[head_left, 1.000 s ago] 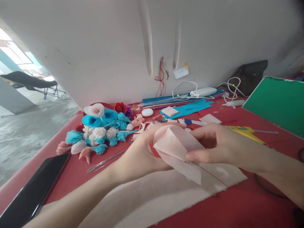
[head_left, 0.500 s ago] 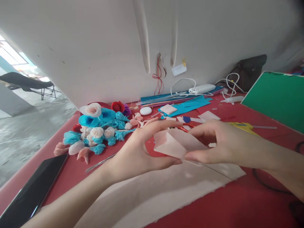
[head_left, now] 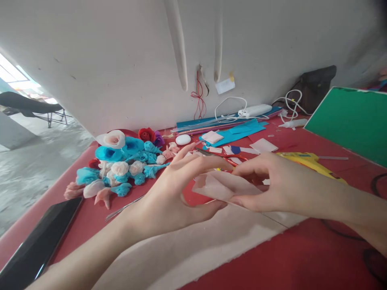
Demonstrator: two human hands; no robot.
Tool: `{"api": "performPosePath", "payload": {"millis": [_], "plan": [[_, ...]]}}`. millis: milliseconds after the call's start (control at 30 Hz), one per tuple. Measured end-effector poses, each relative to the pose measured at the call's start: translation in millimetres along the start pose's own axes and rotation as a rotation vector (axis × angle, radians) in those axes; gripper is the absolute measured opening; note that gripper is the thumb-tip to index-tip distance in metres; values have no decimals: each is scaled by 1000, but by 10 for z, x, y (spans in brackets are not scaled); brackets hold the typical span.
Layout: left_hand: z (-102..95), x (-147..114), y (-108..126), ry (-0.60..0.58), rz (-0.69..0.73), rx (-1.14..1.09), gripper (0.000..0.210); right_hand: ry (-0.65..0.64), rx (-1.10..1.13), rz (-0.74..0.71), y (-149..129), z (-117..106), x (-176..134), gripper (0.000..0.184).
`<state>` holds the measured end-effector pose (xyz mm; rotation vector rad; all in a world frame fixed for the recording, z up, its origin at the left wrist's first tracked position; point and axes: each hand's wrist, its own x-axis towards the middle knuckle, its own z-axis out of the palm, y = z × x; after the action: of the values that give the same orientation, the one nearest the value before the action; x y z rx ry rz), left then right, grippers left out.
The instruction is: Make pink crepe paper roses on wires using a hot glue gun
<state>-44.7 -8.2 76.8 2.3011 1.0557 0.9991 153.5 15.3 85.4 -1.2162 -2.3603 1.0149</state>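
Observation:
Pale pink crepe paper (head_left: 232, 185), bent into a folded, curved piece, is between my two hands above the table. My right hand (head_left: 266, 181) pinches its right side, thumb in front and fingers behind. My left hand (head_left: 187, 181) curves around the left end in a wide C, thumb tip at the lower edge and fingers along the upper edge; the exact contact of those fingertips is partly hidden. Under both hands, a long sheet of the same pale paper (head_left: 181, 245) lies across the table. Red-handled scissors (head_left: 234, 160) lie behind the hands, partly covered.
Paper flowers (head_left: 121, 161) in blue, white, pink and red are heaped at left. A black phone (head_left: 39, 237) lies near the left edge beside thin metal wires (head_left: 122, 207). A yellow glue gun (head_left: 311, 163) is at right, before a green board (head_left: 353, 125). Blue paper (head_left: 232, 135) lies behind.
The view has shifted slightly, so the scene sits a little further left. The folded paper looks flatter and more closed between my hands, and my right fingers are nearer its upper edge.

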Motion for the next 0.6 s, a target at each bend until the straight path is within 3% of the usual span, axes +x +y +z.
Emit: {"api": "performPosePath", "payload": {"millis": [233, 467, 600], "plan": [[-19, -31, -25, -57, 97, 108, 44, -87, 44, -30, 81, 18, 29, 23], [-38, 39, -11, -227, 152, 121, 21, -198, 78, 0, 149, 43, 71, 22], [-52, 23, -24, -192, 165, 115, 17, -171, 87, -42, 133, -8, 61, 26]]}}
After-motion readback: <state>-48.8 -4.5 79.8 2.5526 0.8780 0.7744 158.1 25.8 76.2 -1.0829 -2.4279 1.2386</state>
